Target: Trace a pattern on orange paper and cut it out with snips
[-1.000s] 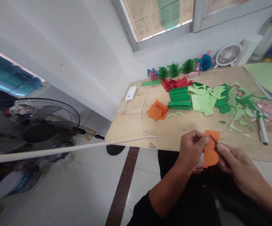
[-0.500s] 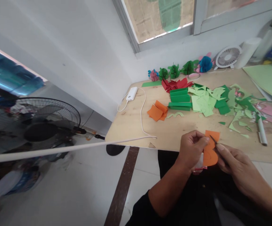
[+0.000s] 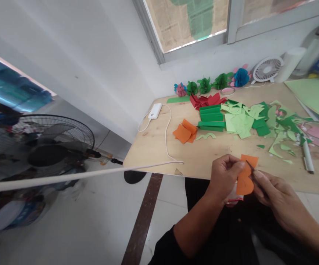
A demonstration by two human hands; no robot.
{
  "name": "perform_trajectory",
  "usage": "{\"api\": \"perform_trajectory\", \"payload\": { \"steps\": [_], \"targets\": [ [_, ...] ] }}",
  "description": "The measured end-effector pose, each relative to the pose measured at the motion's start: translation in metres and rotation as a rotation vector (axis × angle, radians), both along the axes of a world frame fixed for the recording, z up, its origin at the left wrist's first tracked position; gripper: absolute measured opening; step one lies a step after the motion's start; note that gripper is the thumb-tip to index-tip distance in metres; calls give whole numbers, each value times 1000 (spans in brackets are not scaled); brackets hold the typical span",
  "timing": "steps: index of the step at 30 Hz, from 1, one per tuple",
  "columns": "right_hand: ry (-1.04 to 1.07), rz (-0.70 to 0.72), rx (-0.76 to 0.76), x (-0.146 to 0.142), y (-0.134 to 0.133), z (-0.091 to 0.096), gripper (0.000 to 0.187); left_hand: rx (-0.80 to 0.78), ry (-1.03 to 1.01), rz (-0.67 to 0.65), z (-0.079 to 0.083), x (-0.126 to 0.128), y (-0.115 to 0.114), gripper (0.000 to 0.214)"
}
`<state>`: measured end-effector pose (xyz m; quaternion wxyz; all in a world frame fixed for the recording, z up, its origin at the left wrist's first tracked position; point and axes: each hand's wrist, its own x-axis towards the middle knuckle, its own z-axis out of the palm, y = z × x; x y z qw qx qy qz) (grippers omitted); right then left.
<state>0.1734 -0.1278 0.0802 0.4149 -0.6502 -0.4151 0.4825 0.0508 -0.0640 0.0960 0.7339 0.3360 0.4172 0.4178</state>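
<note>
Between thumb and fingers, my left hand [image 3: 225,175] pinches a piece of orange paper [image 3: 244,184] by its left edge. The paper's right side is cut into a rounded curve below and is still straight-edged at the top. My right hand [image 3: 273,189] is closed around a pair of scissors [image 3: 250,166], whose dark blades lie across the upper part of the orange paper. The scissors' handles are mostly hidden by my fingers. Under the left hand, a white and red object shows in part; I cannot make out what it is.
On the wooden table [image 3: 151,152] lie folded orange papers [image 3: 185,131], green strips [image 3: 211,117], red papers [image 3: 207,100], light green scraps [image 3: 239,119] and a marker [image 3: 308,156]. Paper figures [image 3: 204,85] and a small fan [image 3: 267,69] line the wall. A white cable [image 3: 93,175] crosses at left.
The orange paper's lower part has turned slightly to the left in my left hand. The scissors stay at its upper part, and both hands have barely moved.
</note>
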Motion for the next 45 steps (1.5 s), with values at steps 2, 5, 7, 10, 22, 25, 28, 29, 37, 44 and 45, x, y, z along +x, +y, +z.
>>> {"api": "perform_trajectory", "payload": {
  "steps": [2, 5, 7, 10, 22, 25, 28, 29, 37, 44, 45],
  "targets": [
    [3, 0, 2, 0, 0, 0, 68, 6, -9, 8, 0, 0, 1, 30],
    [4, -9, -3, 1, 0, -2, 68, 22, -15, 8, 0, 0, 1, 32],
    [5, -17, -3, 1, 0, -3, 68, 31, -14, 4, -1, 1, 1, 31],
    [20, -37, -1, 0, 0, -4, 67, 50, -2, 4, -2, 1, 0, 29],
    [19, -26, -6, -2, -1, -4, 65, 47, 3, 4, 1, 0, -3, 34],
    [12, -19, -7, -2, -2, -4, 63, 36, -9, 5, 2, 0, -3, 33],
    [0, -22, 11, -3, -2, -2, 64, 42, -8, 18, -1, 0, -3, 33],
    [-7, -22, 21, -3, -2, -1, 64, 47, -2, 25, -2, 0, -2, 33],
    [1, -14, 3, -2, -2, 0, 61, 38, -16, 17, 0, 0, -2, 31],
    [-14, 18, -4, 0, -1, 2, 63, 40, -10, -7, 1, -2, -1, 30],
    [-19, 20, 1, 0, -1, 2, 64, 43, -3, -9, 1, -3, 0, 29]
  ]
}}
